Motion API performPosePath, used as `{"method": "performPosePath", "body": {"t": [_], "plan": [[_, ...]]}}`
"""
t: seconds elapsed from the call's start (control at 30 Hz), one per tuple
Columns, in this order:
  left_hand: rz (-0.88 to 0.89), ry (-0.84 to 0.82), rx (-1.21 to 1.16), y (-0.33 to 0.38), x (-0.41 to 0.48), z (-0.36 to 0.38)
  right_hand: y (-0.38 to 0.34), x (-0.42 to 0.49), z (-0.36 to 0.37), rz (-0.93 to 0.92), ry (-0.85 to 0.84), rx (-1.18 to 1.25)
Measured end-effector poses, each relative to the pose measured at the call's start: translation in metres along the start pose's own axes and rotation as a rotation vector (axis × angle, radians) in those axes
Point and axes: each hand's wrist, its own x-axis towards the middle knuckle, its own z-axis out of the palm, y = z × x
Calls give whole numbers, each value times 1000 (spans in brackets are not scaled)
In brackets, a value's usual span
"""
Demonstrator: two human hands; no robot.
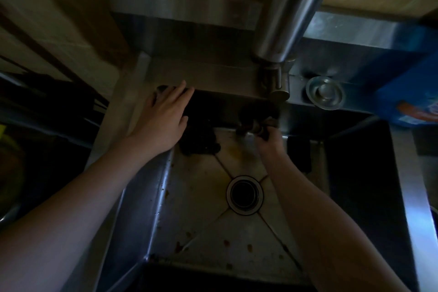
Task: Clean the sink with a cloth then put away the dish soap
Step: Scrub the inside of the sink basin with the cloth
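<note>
Cloth (266, 129), dark and bunched, sits in the right hand (269, 140), whose fingers are curled tightly round it, pressing it against the back wall of the sink (201, 197) just under the faucet (284, 19). It looks soft, limp and probably wet, so it should be light and mould to corners. A full-fist hold on a wad suits it better than a pinch at one edge, which would let it trail. A second dark lump (199, 142) lies in the back-left corner of the basin; whether it is part of the same cloth cannot be told. Just above it the left hand (161, 121) rests flat on the rim, fingers straight and together. Brown spots (226, 242) dot the floor around the drain (244, 195). A blue packet (407, 106) stands at the right; whether it is the soap is unclear.
</note>
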Motion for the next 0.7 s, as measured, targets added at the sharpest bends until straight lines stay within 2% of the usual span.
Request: {"method": "performPosePath", "body": {"t": [0.03,0.1,0.27,0.33,0.43,0.5,0.7], "plan": [[-6,8,-8,-3,-2,-1,-2,-1,9,-9,57,51],[-18,10,-24,-6,-7,-3,2,-4,31,-49,31,122],[-28,-8,-28,-9,-14,-3,-3,-18,66,-246,-137,-245],[-31,-9,-38,-9,-14,-3,-2,-17,69,-281,-120,-340],[-16,-3,-22,-5,-12,-3,-5,-17,55,-274,-90,-327],[-4,-6,-25,0,-10,-3,-5,-19,39,-258,-132,-338],[36,-35,-53,21,-3,-1,-9,-17,-24,-273,-63,-325]]}}
